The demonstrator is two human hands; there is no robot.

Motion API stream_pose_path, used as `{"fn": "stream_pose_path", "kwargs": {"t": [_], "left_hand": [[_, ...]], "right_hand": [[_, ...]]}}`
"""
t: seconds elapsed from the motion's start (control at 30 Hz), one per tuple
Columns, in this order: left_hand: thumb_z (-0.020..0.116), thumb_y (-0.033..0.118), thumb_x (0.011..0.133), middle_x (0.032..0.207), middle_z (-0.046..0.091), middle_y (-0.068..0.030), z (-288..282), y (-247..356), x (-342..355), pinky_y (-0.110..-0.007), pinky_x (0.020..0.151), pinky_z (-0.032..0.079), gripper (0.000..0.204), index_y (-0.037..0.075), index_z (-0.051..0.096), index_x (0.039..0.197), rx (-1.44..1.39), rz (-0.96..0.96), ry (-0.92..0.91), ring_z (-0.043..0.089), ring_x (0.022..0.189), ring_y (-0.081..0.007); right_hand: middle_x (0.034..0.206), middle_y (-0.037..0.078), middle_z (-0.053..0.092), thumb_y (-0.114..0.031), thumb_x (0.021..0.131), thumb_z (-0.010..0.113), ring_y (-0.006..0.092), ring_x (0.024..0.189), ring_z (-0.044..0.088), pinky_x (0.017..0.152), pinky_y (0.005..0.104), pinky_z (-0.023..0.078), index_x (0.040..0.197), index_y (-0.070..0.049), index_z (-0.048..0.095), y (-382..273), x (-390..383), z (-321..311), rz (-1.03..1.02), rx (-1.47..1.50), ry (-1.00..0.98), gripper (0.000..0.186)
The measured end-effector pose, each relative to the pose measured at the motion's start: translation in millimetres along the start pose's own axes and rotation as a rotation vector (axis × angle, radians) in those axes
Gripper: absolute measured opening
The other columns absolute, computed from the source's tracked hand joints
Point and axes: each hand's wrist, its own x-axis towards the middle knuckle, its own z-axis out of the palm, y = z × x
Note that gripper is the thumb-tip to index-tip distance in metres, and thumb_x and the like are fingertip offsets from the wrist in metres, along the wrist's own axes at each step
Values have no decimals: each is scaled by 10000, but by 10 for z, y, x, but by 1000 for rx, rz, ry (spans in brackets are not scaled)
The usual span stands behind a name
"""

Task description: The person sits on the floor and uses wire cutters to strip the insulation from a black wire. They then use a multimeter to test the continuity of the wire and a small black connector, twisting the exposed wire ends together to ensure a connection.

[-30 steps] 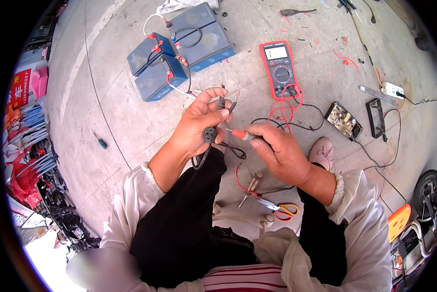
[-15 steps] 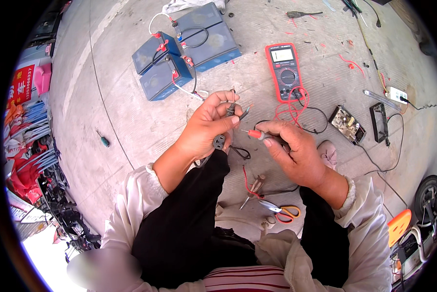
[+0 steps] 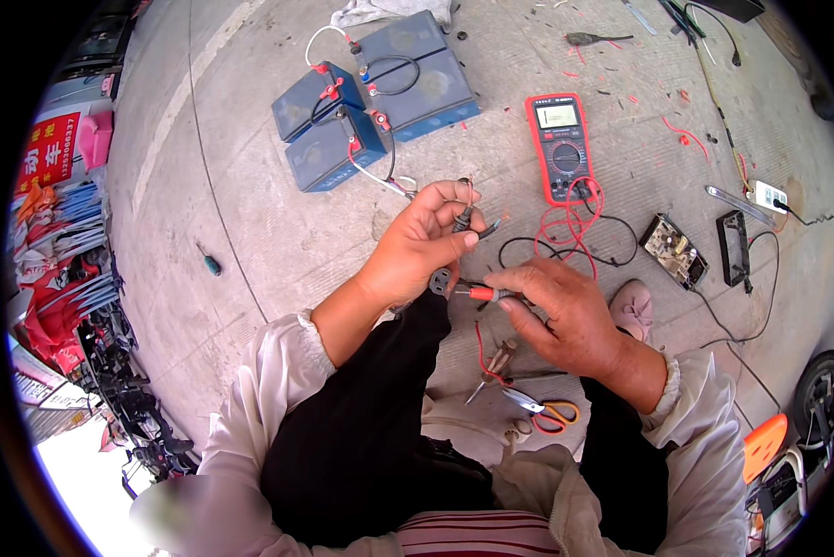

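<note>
My left hand is closed on a dark power cable, with stripped wire ends sticking out past the fingers. Below its fingers hangs the cable's dark round-edged socket connector, its slotted face turned up. A red test probe is pinched in my right hand; its metal tip points left at the connector's face, and I cannot tell if it has gone into a slot. Beyond the hands lies a red-rimmed multimeter with a lit display, its red and black leads looping on the ground.
Blue-grey batteries joined by wires stand at the far left. To the right lie an opened circuit-board case, its black cover and a white power strip. Orange-handled scissors rest between my legs; a screwdriver lies left.
My right hand has brought the red probe down and left, from beside the wire ends to the socket connector. The left hand keeps its hold. The whole view has shifted slightly.
</note>
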Motion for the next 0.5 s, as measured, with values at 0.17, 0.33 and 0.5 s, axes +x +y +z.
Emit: {"fn": "stream_pose_path", "kwargs": {"t": [0.17, 0.33, 0.5], "left_hand": [[572, -37, 904, 1043, 552, -48, 4, 10, -1, -189, 441, 511, 386, 72, 437, 1248, 31, -7, 4, 587, 763, -54], [572, -28, 908, 1042, 550, -37, -35, -19, 20, -188, 450, 510, 378, 75, 440, 1247, -13, -12, 33, 578, 786, -61], [575, -25, 907, 1034, 547, -30, -78, -42, 38, -187, 454, 509, 378, 78, 440, 1245, -22, -13, 59, 568, 802, -71]], "right_hand": [[822, 89, 576, -113, 845, 635, 289, 740, 599, 630, 397, 481, 1086, -119, 618, -20, -12, -1, 9, -8, -26, 241], [828, 91, 576, -115, 850, 631, 290, 743, 602, 635, 398, 483, 1087, -118, 616, -19, -23, 15, 20, -19, -37, 237], [835, 90, 580, -103, 850, 628, 292, 750, 604, 642, 401, 484, 1094, -117, 614, -24, -32, 21, 14, -19, -42, 245]]}}
